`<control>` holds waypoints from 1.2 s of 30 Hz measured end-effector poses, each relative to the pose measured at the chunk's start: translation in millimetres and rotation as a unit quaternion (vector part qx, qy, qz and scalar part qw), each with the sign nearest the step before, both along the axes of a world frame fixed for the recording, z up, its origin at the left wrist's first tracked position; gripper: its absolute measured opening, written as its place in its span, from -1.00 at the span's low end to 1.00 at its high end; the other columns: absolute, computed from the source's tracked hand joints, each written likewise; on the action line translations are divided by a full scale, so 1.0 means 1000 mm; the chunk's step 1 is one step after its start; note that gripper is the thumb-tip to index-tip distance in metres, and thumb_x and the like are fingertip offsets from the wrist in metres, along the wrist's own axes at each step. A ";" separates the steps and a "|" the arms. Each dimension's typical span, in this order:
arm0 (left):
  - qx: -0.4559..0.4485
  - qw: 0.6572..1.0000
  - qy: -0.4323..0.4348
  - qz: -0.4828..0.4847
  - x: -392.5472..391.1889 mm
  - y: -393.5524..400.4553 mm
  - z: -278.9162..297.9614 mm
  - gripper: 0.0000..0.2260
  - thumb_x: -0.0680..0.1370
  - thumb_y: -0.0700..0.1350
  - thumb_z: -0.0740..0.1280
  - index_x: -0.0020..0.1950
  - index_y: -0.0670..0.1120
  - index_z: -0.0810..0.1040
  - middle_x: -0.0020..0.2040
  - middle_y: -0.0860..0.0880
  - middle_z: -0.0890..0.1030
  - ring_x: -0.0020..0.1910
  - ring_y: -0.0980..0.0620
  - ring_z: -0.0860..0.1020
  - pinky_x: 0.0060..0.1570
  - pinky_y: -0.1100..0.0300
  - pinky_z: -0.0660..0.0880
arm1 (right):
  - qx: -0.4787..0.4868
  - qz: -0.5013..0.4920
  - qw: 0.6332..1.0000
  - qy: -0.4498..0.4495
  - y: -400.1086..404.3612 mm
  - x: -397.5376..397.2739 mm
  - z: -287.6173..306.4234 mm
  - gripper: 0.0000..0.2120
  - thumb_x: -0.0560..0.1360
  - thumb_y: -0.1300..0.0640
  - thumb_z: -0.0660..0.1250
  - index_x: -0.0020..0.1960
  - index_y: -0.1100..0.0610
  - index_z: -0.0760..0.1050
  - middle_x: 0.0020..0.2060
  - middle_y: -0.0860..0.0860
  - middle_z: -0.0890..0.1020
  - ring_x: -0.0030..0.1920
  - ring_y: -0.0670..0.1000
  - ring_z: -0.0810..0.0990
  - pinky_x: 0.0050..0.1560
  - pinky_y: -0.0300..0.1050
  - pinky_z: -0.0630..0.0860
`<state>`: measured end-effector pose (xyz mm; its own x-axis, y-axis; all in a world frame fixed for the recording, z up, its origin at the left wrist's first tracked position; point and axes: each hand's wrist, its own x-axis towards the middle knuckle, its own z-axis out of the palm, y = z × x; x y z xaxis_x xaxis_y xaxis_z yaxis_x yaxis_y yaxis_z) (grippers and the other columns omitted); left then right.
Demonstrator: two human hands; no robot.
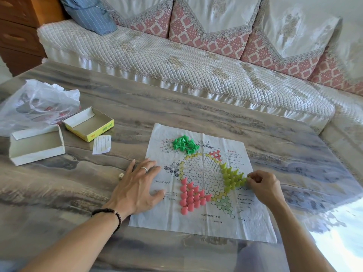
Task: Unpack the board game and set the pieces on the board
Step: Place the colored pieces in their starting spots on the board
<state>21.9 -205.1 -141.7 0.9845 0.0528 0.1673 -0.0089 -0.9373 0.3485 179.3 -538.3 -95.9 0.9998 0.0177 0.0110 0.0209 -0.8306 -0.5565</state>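
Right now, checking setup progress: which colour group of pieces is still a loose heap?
The bright green pieces, heaped at the board's far edge; the pink and yellow-green ones stand arranged.

Both forearms were bare, with no sleeves in view. The left hand (137, 185) wore a plain silver-coloured ring (144, 169) on one finger. Around the left wrist sat a bracelet of small dark beads (110, 213), with one paler, metallic-looking bead among them. The right hand (264, 186) showed no ring and no band at its wrist.
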 end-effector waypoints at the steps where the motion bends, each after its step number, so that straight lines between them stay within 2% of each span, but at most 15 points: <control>1: 0.000 1.000 0.000 0.001 0.000 0.000 0.000 -0.32 0.44 0.29 0.17 0.48 -0.03 0.29 0.50 0.02 0.25 0.52 0.08 0.10 0.51 -0.04 -0.09 | -0.006 0.005 1.000 0.006 0.000 -0.001 -0.001 -0.96 0.45 0.23 0.40 -0.13 0.14 0.62 -0.36 -0.07 0.58 -0.31 -0.12 0.50 -0.34 -0.28 0.34; 5: -0.003 1.000 0.001 0.001 0.000 0.001 0.000 -0.32 0.43 0.29 0.18 0.47 -0.04 0.31 0.50 0.01 0.27 0.51 0.07 0.12 0.51 -0.05 -0.06 | -0.014 0.022 1.000 0.016 -0.001 -0.001 0.001 -0.95 0.46 0.24 0.39 -0.11 0.13 0.61 -0.34 -0.10 0.58 -0.29 -0.16 0.50 -0.32 -0.30 0.35; 9: -0.010 1.000 0.006 -0.001 0.001 0.002 0.000 -0.29 0.42 0.32 0.18 0.48 -0.03 0.30 0.50 0.02 0.27 0.52 0.08 0.11 0.51 -0.04 -0.07 | -0.022 0.032 0.999 0.019 -0.001 -0.001 0.001 -0.92 0.46 0.24 0.38 -0.10 0.09 0.61 -0.31 -0.12 0.58 -0.27 -0.16 0.50 -0.24 -0.22 0.37; 11: -0.030 0.999 0.014 -0.001 0.002 0.004 -0.001 -0.24 0.38 0.36 0.13 0.48 -0.03 0.31 0.50 0.04 0.26 0.52 0.10 0.11 0.50 -0.03 -0.10 | -0.025 0.035 0.999 0.014 -0.002 -0.002 0.000 -0.90 0.46 0.25 0.37 -0.04 0.12 0.62 -0.31 -0.11 0.58 -0.27 -0.14 0.51 -0.22 -0.21 0.36; 15: -0.044 0.998 0.033 -0.002 0.003 0.006 -0.002 -0.16 0.33 0.43 0.07 0.49 -0.01 0.28 0.51 0.09 0.21 0.51 0.15 0.08 0.51 0.00 -0.15 | -0.028 0.045 0.998 0.021 -0.006 -0.007 0.004 -0.77 0.49 0.27 0.28 0.12 0.13 0.55 -0.24 -0.01 0.64 -0.23 -0.06 0.56 -0.31 -0.27 0.38; 17: -0.063 0.997 0.034 -0.002 0.004 0.007 -0.001 -0.16 0.32 0.43 0.08 0.50 -0.01 0.28 0.51 0.09 0.22 0.51 0.15 0.10 0.50 0.01 -0.16 | -0.034 0.035 0.999 0.002 -0.008 -0.008 0.008 -0.73 0.50 0.26 0.24 0.16 0.14 0.54 -0.15 0.04 0.64 -0.16 0.02 0.56 -0.21 -0.19 0.41; 20: -0.102 0.994 0.035 -0.004 0.004 0.008 0.002 -0.17 0.31 0.36 0.10 0.50 -0.02 0.29 0.51 0.07 0.23 0.51 0.15 0.11 0.49 0.04 -0.20 | -0.057 0.033 0.997 -0.040 -0.004 -0.008 0.016 -0.73 0.49 0.23 0.26 0.16 0.16 0.57 -0.07 0.07 0.65 -0.11 0.03 0.56 -0.08 -0.18 0.38; 25: -0.105 0.992 0.064 -0.014 0.004 0.010 0.007 -0.24 0.32 0.14 0.19 0.52 -0.01 0.23 0.53 0.05 0.16 0.53 0.15 0.01 0.47 0.14 -0.28 | -0.064 0.085 0.990 -0.097 0.035 -0.007 0.032 -0.77 0.50 0.22 0.28 0.12 0.18 0.59 0.00 0.07 0.67 -0.15 -0.03 0.56 -0.07 -0.20 0.42; 27: -0.104 0.992 0.067 -0.019 0.003 0.015 0.006 -0.24 0.32 0.19 0.20 0.51 -0.01 0.25 0.53 0.06 0.16 0.53 0.14 0.00 0.48 0.17 -0.24 | -0.061 0.115 0.985 -0.117 0.058 -0.004 0.035 -0.78 0.50 0.22 0.28 0.11 0.18 0.59 0.00 0.07 0.66 -0.16 -0.02 0.59 -0.08 -0.19 0.46; 31: -0.133 0.990 0.041 -0.013 -0.004 0.020 0.005 -0.17 0.28 0.32 0.14 0.50 -0.02 0.29 0.53 0.05 0.17 0.53 0.11 0.02 0.50 0.13 0.02 | -0.063 0.177 0.975 -0.120 0.106 0.005 0.029 -0.79 0.50 0.19 0.30 0.10 0.17 0.60 -0.03 0.05 0.64 -0.13 -0.03 0.57 -0.11 -0.22 0.47; 36: -0.081 0.996 0.006 -0.031 -0.003 0.024 0.003 -0.26 0.41 0.34 0.02 0.47 -0.05 0.33 0.52 0.00 0.25 0.54 0.07 0.06 0.49 0.15 0.01 | -0.100 0.231 0.963 -0.093 0.150 0.012 0.011 -0.70 0.48 0.29 0.27 0.18 0.14 0.56 0.03 0.06 0.61 -0.07 -0.06 0.54 -0.07 -0.24 0.45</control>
